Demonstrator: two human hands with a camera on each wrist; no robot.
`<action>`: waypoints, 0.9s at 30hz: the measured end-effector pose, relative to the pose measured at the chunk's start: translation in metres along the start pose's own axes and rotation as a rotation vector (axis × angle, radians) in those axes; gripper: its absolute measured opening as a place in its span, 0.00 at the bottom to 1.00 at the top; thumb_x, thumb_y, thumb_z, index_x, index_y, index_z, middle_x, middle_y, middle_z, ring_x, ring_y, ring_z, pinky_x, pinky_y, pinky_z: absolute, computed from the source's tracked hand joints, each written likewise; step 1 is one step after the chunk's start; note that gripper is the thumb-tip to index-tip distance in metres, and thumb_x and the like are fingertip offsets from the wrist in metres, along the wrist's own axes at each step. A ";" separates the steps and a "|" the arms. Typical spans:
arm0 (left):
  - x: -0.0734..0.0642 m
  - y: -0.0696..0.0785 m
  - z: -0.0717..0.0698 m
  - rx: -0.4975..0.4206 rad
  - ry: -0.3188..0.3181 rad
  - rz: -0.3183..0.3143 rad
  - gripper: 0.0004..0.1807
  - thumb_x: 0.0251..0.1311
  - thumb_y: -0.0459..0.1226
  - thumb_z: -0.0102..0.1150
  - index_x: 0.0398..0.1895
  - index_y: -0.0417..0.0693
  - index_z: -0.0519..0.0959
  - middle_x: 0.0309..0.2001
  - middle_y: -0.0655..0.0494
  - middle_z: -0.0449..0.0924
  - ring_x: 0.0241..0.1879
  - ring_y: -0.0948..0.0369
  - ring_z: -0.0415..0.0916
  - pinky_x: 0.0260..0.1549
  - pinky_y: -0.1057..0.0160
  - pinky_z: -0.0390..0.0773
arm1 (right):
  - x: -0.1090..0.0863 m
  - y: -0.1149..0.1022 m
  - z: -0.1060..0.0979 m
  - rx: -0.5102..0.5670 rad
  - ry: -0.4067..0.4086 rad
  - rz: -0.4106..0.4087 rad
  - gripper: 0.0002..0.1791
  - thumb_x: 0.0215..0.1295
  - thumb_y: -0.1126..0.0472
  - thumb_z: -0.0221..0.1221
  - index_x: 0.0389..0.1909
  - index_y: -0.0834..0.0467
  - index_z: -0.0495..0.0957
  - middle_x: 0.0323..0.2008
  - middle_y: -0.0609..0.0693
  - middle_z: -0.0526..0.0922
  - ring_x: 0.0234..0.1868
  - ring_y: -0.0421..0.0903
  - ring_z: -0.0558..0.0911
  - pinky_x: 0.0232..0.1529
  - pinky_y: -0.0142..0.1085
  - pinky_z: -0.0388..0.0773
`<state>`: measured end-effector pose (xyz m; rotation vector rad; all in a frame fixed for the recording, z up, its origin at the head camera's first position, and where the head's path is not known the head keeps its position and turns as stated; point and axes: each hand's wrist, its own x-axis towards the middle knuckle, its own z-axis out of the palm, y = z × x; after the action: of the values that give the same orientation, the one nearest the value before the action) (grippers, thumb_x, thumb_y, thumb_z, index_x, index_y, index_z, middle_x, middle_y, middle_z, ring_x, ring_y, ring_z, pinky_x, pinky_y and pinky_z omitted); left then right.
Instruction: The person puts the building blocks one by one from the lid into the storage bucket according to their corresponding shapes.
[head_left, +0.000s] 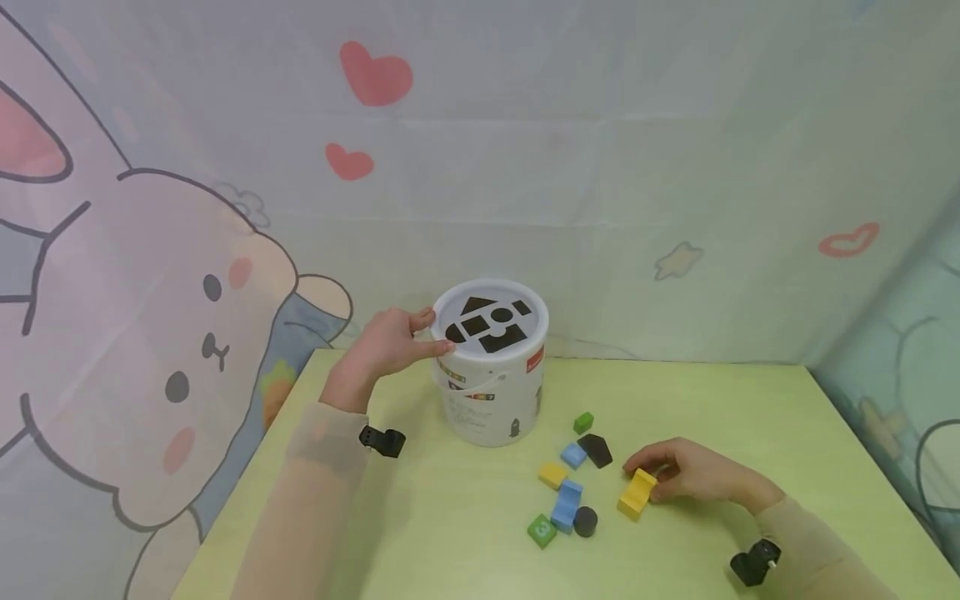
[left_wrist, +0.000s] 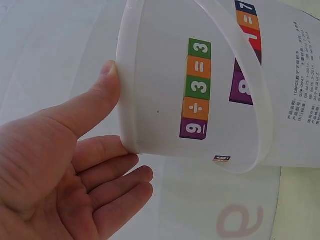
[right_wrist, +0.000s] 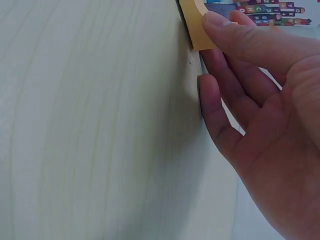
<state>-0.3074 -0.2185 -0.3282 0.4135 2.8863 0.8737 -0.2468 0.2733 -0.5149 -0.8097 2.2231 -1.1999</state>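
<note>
My left hand (head_left: 386, 342) rests its thumb and index finger against the lid rim of a white bucket (head_left: 491, 408). In the left wrist view the other fingers of that hand (left_wrist: 65, 165) are loosely bent and free of the bucket. Dark shaped holes show in the lid (head_left: 536, 333). To the right, my right hand (head_left: 705, 475) holds a yellow block with a curved notch (head_left: 637, 494), low over the table. The right wrist view shows the thumb on this yellow block (right_wrist: 197, 27), which is partly cut off by the frame.
Between bucket and right hand lie a blue notched block (head_left: 567, 505), a dark round block (head_left: 586, 522), a dark pentagonal block (head_left: 596, 450), two green blocks (head_left: 542, 531), a small yellow block (head_left: 552, 475) and a small blue block (head_left: 573, 455). A printed curtain (head_left: 480, 167) hangs behind the table.
</note>
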 end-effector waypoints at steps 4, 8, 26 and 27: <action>0.003 0.001 0.001 0.010 0.001 0.014 0.45 0.68 0.55 0.72 0.81 0.46 0.65 0.79 0.50 0.61 0.76 0.46 0.66 0.55 0.48 0.73 | -0.001 0.001 -0.003 0.039 -0.002 -0.008 0.23 0.69 0.67 0.70 0.64 0.63 0.83 0.62 0.60 0.84 0.59 0.39 0.83 0.55 0.32 0.80; 0.004 0.000 0.001 0.018 0.009 0.026 0.45 0.68 0.54 0.72 0.80 0.45 0.66 0.79 0.49 0.62 0.77 0.45 0.65 0.57 0.48 0.74 | 0.000 0.004 -0.004 0.066 -0.004 -0.002 0.23 0.70 0.68 0.69 0.65 0.63 0.82 0.62 0.61 0.84 0.59 0.39 0.83 0.55 0.32 0.80; 0.002 -0.001 0.002 0.018 0.001 -0.003 0.45 0.69 0.55 0.72 0.81 0.47 0.65 0.80 0.51 0.61 0.78 0.46 0.63 0.54 0.49 0.72 | 0.001 0.007 -0.003 0.107 0.055 0.046 0.21 0.72 0.61 0.70 0.62 0.64 0.84 0.61 0.61 0.84 0.55 0.44 0.86 0.53 0.32 0.81; 0.001 -0.001 0.002 0.016 0.001 -0.005 0.45 0.69 0.55 0.72 0.81 0.47 0.65 0.80 0.51 0.61 0.77 0.46 0.64 0.54 0.49 0.72 | 0.001 0.007 -0.002 0.114 0.055 0.051 0.22 0.72 0.62 0.70 0.64 0.64 0.83 0.62 0.62 0.84 0.55 0.44 0.86 0.53 0.32 0.82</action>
<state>-0.3087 -0.2182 -0.3304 0.4077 2.8961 0.8512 -0.2508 0.2771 -0.5196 -0.6787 2.1819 -1.3258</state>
